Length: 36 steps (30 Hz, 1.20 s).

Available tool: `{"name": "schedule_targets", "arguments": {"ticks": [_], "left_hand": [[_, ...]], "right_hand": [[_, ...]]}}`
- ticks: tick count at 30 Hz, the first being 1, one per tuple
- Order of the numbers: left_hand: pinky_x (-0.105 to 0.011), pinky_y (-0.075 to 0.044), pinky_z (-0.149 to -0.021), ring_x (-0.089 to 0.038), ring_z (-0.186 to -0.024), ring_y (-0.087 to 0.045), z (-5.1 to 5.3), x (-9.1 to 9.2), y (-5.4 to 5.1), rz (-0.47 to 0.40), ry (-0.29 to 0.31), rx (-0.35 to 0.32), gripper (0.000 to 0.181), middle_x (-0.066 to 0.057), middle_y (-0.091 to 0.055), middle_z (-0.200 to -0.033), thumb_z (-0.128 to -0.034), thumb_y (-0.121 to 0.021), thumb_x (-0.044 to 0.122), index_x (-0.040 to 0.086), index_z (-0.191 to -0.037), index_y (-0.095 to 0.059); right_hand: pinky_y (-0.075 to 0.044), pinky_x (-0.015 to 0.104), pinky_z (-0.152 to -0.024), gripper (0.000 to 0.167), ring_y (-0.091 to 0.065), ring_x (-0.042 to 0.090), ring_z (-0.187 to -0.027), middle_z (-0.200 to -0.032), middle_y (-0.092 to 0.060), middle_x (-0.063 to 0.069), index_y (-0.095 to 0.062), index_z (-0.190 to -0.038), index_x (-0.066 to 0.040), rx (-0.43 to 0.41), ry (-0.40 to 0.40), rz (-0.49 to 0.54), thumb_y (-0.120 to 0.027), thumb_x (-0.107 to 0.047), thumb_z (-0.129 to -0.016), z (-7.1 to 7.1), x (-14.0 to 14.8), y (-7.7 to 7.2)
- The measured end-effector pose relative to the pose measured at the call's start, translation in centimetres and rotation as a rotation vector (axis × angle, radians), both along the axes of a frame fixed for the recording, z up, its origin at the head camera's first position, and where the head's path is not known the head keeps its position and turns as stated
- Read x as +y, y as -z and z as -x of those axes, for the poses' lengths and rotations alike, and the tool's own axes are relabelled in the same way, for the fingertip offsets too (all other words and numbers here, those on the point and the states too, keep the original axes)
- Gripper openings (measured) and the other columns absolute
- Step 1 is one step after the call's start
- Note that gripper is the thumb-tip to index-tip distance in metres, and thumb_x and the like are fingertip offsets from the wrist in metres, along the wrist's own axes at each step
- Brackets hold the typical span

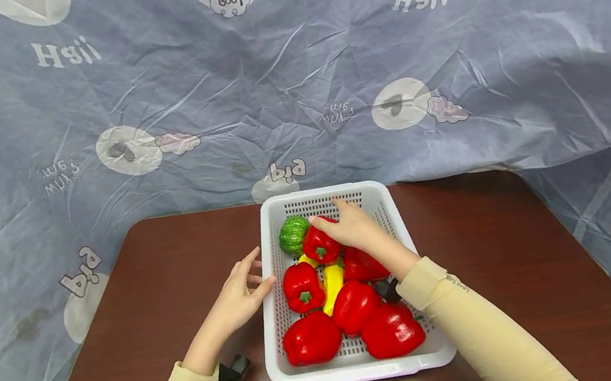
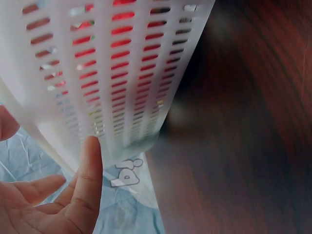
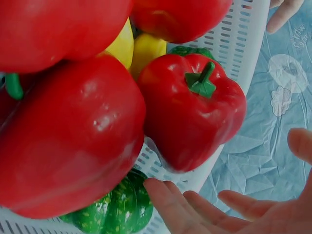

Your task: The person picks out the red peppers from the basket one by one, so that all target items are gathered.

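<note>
A white slotted basket [image 1: 270,336] holds several red bell peppers, a green striped pumpkin-like piece [image 1: 293,236] and yellow pieces. My left hand [image 1: 241,297] is at the basket's left rim, fingers spread and thumb beside the rim; the left wrist view has its fingers [image 2: 90,180] beside the slotted wall. Over the basket's far right part, my right hand [image 1: 354,226] has its thumb near the farthest red bell pepper [image 1: 321,244]. In the right wrist view its fingers are extended and apart from a bell pepper [image 3: 195,112], near a green striped piece [image 3: 122,204]. Neither hand grips anything.
A dark brown wooden table [image 1: 195,248] lies under the basket. Behind it hangs a grey-blue printed cloth [image 1: 240,81]. Inside the basket, a yellow elongated piece [image 1: 333,287] lies between bell peppers, with a large one [image 1: 392,331] at the near right corner.
</note>
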<state>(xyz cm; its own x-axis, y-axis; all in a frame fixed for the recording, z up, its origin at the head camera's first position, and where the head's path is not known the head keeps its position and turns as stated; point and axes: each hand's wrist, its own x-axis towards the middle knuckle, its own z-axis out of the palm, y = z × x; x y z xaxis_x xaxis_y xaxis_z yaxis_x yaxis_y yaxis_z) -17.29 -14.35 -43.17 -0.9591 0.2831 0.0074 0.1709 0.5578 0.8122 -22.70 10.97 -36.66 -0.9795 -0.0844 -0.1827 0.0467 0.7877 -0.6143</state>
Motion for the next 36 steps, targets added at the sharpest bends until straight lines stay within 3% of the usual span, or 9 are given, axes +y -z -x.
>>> {"name": "schedule_targets", "arguments": {"ticks": [12, 20, 27, 36], "left_hand": [[-0.031, -0.058, -0.074, -0.017, -0.087, -0.063, -0.6, 0.8, 0.6, -0.041, -0.035, 0.009, 0.072, -0.018, -0.056, -0.122, -0.0931, -0.067, 0.016, 0.000, -0.153, -0.029], [-0.024, -0.055, -0.071, -0.012, -0.077, -0.062, -0.7, 0.6, 1.1, -0.155, -0.020, -0.065, 0.075, -0.016, -0.059, -0.114, -0.0933, -0.066, 0.012, 0.003, -0.155, -0.025], [-0.025, -0.057, -0.072, -0.014, -0.079, -0.065, -0.9, 0.6, 1.5, -0.216, 0.005, -0.081, 0.076, -0.020, -0.058, -0.113, -0.0938, -0.065, 0.010, 0.001, -0.155, -0.022], [-0.031, -0.059, -0.075, -0.022, -0.087, -0.067, -1.0, 0.7, 1.5, -0.288, 0.010, -0.101, 0.075, -0.023, -0.056, -0.115, -0.0940, -0.063, 0.005, 0.001, -0.156, -0.021]], "right_hand": [[-0.033, 0.054, -0.114, 0.083, -0.036, 0.042, -0.141, -0.155, -0.030, 0.027, -0.031, -0.151, 0.002, -0.038, 0.054, -0.023, -0.055, -0.052, -0.093, 0.4, -1.2, 0.9], [-0.034, 0.055, -0.113, 0.085, -0.037, 0.044, -0.140, -0.154, -0.031, 0.029, -0.032, -0.151, 0.003, -0.059, 0.083, -0.034, -0.059, -0.051, -0.092, 0.6, -1.5, 1.5], [-0.039, 0.054, -0.110, 0.085, -0.045, 0.044, -0.133, -0.148, -0.039, 0.032, -0.032, -0.149, 0.005, -0.052, 0.084, -0.044, -0.060, -0.050, -0.091, 0.6, -1.8, 2.3], [-0.043, 0.050, -0.107, 0.083, -0.052, 0.040, -0.126, -0.142, -0.050, 0.028, -0.036, -0.146, 0.006, -0.066, 0.117, 0.000, -0.062, -0.047, -0.089, 0.8, -1.8, 2.2]]}}
